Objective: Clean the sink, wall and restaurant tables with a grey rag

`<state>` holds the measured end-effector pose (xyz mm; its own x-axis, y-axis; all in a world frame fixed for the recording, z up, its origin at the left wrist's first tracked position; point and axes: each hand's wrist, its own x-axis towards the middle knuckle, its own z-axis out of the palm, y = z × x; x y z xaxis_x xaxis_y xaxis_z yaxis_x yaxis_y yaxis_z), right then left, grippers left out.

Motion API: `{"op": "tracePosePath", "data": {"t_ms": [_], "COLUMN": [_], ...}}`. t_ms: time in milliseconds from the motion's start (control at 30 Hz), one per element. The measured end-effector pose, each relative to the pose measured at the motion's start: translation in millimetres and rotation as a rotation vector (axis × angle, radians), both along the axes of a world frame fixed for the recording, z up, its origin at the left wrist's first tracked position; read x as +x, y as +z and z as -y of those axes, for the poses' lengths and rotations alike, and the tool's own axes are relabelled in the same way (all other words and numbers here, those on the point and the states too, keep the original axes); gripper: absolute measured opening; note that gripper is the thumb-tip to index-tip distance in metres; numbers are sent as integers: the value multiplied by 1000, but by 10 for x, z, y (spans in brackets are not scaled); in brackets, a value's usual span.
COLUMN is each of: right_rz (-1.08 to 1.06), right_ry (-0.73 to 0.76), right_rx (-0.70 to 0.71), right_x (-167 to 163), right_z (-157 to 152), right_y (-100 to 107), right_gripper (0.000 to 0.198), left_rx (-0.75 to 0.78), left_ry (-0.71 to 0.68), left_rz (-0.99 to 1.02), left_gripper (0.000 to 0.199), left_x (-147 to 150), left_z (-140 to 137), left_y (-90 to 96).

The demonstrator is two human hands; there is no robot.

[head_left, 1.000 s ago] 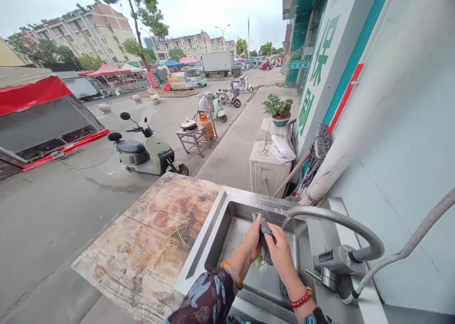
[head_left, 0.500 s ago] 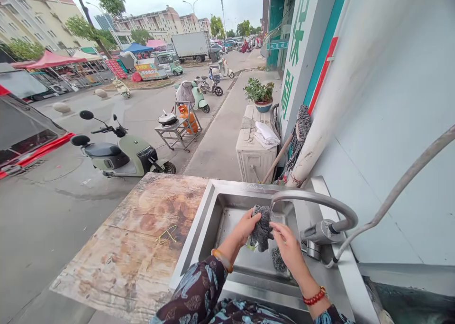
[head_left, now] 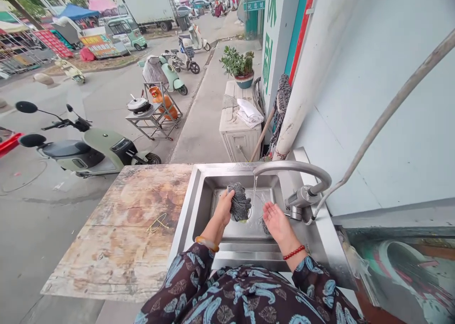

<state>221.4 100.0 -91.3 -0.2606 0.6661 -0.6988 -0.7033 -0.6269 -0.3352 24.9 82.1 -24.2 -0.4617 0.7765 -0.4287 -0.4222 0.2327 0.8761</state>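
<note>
My left hand [head_left: 223, 209] grips a dark grey, speckled knitted glove [head_left: 240, 203], crumpled and hanging over the steel sink [head_left: 209, 205]. My right hand [head_left: 276, 222] is open, palm up and fingers stretched, a little right of the water stream and holding nothing. Water runs from the curved faucet [head_left: 302, 165] between the two hands. Another dark grey, speckled piece [head_left: 265, 226] lies in the basin, mostly covered by my right hand. A bit of yellow-green shows under the glove; what it is I cannot make out.
Left of the sink is a worn wooden board [head_left: 117, 234] with a thin yellow-green string [head_left: 158, 223] on it. A grey hose [head_left: 377, 134] runs up the wall at right. Beyond the sink stand a white cabinet [head_left: 238, 141], a mop [head_left: 282, 101] and a parked scooter [head_left: 95, 148].
My right hand has let go of the glove and turned open, away to the right. The left hand keeps the glove, now left of the water stream. The view has tilted down and shifted right.
</note>
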Motion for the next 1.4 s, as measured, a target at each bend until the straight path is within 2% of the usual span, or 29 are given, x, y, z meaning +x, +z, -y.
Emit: {"op": "tracePosePath", "data": {"t_ms": [167, 367, 567, 1133, 1400], "right_rz": [-15, -87, -179, -200, -270], "right_ry": [-58, -145, -130, -103, -96], "right_rx": [-56, -1, 56, -14, 82], "right_x": [-14, 188, 259, 279, 298], "right_z": [72, 104, 125, 112, 121], "right_y": [-9, 77, 181, 236, 187], "right_gripper": [18, 21, 14, 21, 19], "left_rx": [-3, 26, 29, 17, 11], "left_ry": [18, 28, 28, 45, 32], "left_rz": [10, 10, 6, -2, -14], "left_gripper": [37, 34, 33, 27, 30], "left_x": [29, 39, 54, 129, 122], "left_z": [53, 62, 84, 27, 12], "left_y": [-17, 4, -3, 77, 112]}}
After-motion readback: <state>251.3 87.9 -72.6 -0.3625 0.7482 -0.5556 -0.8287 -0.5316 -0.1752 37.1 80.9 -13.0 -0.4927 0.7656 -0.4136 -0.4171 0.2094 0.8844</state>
